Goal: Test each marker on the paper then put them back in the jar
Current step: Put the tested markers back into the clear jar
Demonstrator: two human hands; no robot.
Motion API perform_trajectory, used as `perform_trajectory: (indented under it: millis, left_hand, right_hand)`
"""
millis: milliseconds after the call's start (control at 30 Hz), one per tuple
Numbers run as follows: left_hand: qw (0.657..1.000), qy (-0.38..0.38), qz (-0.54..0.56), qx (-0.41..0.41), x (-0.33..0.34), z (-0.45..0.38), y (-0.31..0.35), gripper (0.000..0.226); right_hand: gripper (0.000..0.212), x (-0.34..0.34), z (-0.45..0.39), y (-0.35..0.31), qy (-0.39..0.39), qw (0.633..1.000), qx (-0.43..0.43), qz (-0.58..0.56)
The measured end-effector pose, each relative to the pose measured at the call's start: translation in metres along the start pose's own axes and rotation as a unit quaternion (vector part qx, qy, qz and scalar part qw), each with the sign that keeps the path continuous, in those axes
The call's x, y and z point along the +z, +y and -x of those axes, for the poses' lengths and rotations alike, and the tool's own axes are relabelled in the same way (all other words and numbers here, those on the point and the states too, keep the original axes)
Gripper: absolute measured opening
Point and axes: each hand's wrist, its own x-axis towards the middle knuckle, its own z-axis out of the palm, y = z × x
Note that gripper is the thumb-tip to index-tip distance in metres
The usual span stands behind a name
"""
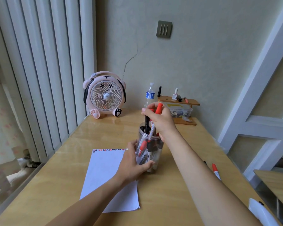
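Two hands work at the clear plastic jar (pixel 149 144), which stands on the wooden table (pixel 170 193) just right of the sheet of paper (pixel 108 176). Our left hand (pixel 134 163) wraps around the jar's lower wall, fingers curled behind it and thumb in front, steadying it upright. Our right hand (pixel 160 119) hovers above the jar's mouth and clutches a small bundle of markers (pixel 153 121), red-capped and black ones, their lower ends inside the jar among the other markers already there. We see a row of small red and black test marks (pixel 109 150) along the paper's far edge. One red marker (pixel 216 172) lies on the table to the right, partly hidden by our right forearm. A pink fan (pixel 104 95) stands at the table's far side, with a water bottle (pixel 149 94) near it.
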Motion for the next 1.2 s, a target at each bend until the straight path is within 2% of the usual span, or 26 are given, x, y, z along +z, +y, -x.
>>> perform_trajectory:
  millis: [133, 233, 333, 433, 567, 700, 800, 867, 933, 1033, 1067, 1100, 1133, 1200]
  left_hand:
    - [1.0, 0.0, 0.0, 0.0, 0.0, 0.001, 0.0, 0.085]
    - [1.0, 0.001, -0.001, 0.0, 0.0, 0.001, 0.0, 0.086]
    - [1.0, 0.003, -0.004, -0.001, 0.0, 0.001, -0.001, 0.085]
    - [1.0, 0.006, -0.007, -0.002, 0.001, 0.0, -0.002, 0.084]
    - [1.0, 0.007, -0.006, -0.007, 0.001, 0.001, -0.003, 0.086]
    - [1.0, 0.006, -0.006, -0.008, 0.001, 0.0, -0.002, 0.086]
    - [1.0, 0.005, -0.005, -0.01, 0.001, 0.001, -0.001, 0.087]
    - [1.0, 0.005, -0.003, -0.01, 0.001, 0.001, 0.0, 0.088]
    - [1.0, 0.007, -0.004, -0.009, 0.001, 0.001, 0.0, 0.089]
    - [1.0, 0.003, -0.002, -0.008, 0.001, 0.001, 0.0, 0.089]
    - [1.0, 0.001, 0.0, -0.009, 0.001, 0.001, 0.0, 0.089]
    - [1.0, 0.001, 0.003, -0.011, 0.0, 0.001, 0.001, 0.09]
    - [1.0, 0.0, 0.007, -0.013, 0.0, 0.002, 0.001, 0.09]
    - [1.0, 0.0, 0.008, -0.016, 0.0, 0.002, 0.002, 0.092]
  right_hand:
    - [0.01, 0.0, 0.004, 0.0, -0.002, 0.999, -0.004, 0.044]
    - [0.012, -0.005, 0.006, -0.006, -0.031, 0.979, -0.008, 0.203]
    - [0.033, -0.012, 0.005, -0.009, -0.04, 0.94, -0.027, 0.337]
    - [0.048, -0.019, 0.003, -0.009, -0.005, 0.923, 0.005, 0.384]
    - [0.054, -0.029, 0.006, -0.014, -0.019, 0.927, 0.027, 0.373]
    - [0.045, -0.031, 0.009, -0.019, -0.061, 0.92, 0.038, 0.385]
    - [0.077, -0.026, 0.015, -0.027, -0.067, 0.943, 0.065, 0.319]
    - [0.084, -0.022, 0.016, -0.03, -0.043, 0.954, 0.082, 0.284]
    - [0.081, -0.018, 0.016, -0.025, -0.021, 0.942, 0.063, 0.328]
    - [0.059, -0.014, 0.013, -0.009, -0.002, 0.896, 0.009, 0.444]
    - [0.063, -0.014, 0.013, -0.005, -0.011, 0.884, 0.0, 0.467]
    - [0.072, -0.014, 0.013, -0.002, -0.019, 0.885, -0.002, 0.464]
    - [0.079, -0.014, 0.014, -0.001, -0.019, 0.903, 0.002, 0.429]
    - [0.078, -0.012, 0.015, 0.001, 0.012, 0.942, -0.007, 0.335]
